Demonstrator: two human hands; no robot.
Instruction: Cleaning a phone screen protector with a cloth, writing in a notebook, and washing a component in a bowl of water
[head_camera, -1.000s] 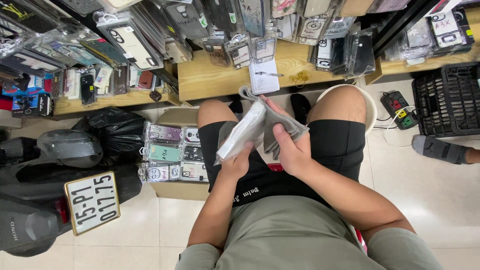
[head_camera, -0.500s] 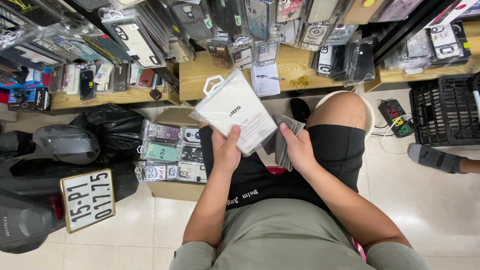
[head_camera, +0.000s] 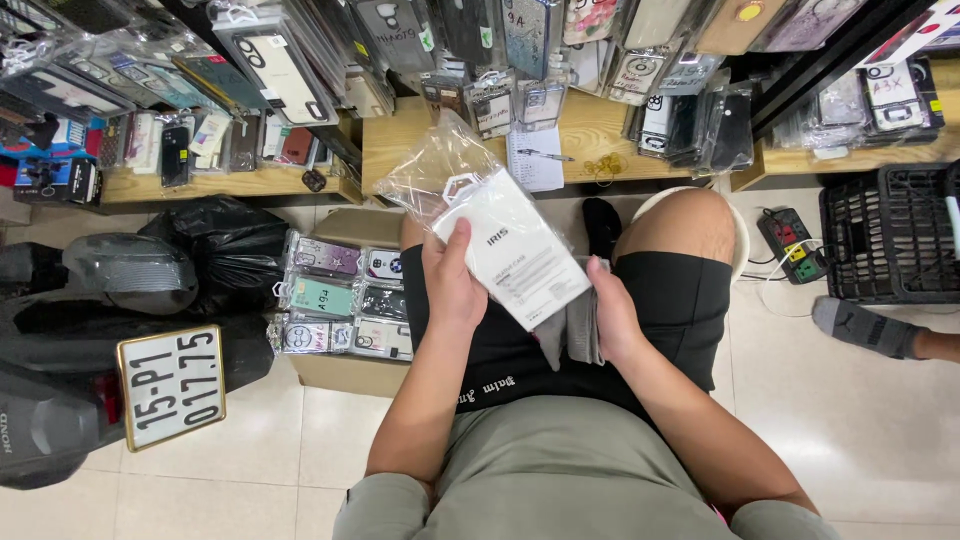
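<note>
I see a white phone-case packet (head_camera: 515, 255) in a clear plastic sleeve held tilted above my lap, in front of the wooden shelf (head_camera: 590, 135). My left hand (head_camera: 455, 285) is closed on its left edge, thumb across the front, while my right hand (head_camera: 612, 318) lies half open, fingers touching the lower right edge and a grey item (head_camera: 578, 330) beneath. A cardboard box of cases (head_camera: 340, 300) sits on the floor to my left.

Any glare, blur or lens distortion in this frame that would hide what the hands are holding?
Head view: even indoor light, sharp focus; mild glare on the clear bag above the white package, held by the left hand; right hand clear; wide-angle bending at edges.
</note>
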